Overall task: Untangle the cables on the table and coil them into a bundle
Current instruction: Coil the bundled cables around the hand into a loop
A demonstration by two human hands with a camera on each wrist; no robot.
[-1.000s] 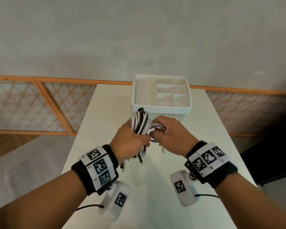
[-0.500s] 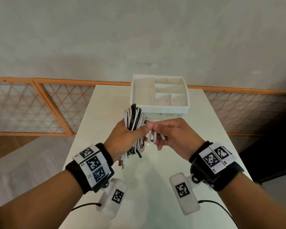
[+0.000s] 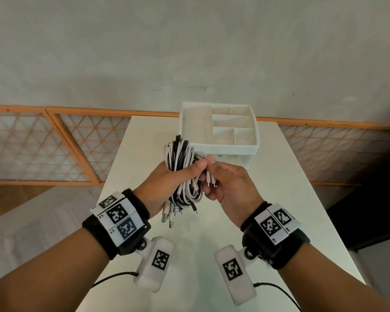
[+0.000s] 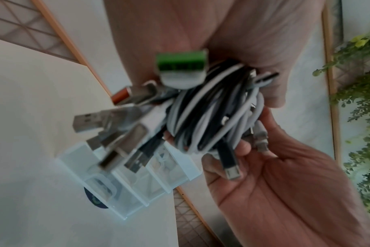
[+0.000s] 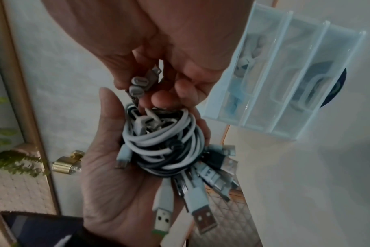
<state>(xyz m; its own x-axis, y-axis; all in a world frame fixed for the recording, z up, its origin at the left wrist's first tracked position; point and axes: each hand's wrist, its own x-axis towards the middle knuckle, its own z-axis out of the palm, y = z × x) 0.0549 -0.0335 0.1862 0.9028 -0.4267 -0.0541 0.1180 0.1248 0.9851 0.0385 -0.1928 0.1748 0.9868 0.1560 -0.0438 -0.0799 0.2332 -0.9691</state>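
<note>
Your left hand grips the bundle of white and black cables above the table, fingers and thumb curled round its middle, USB plugs hanging below. Your right hand pinches a few small connector ends beside the coil, seemingly between thumb and fingertips. The organizer stands just behind.

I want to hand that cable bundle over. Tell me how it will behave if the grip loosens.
The cable bundle looks floppy, so unsecured loops in the left hand would probably spring apart. Its dangling USB plugs likely swing and snag.
</note>
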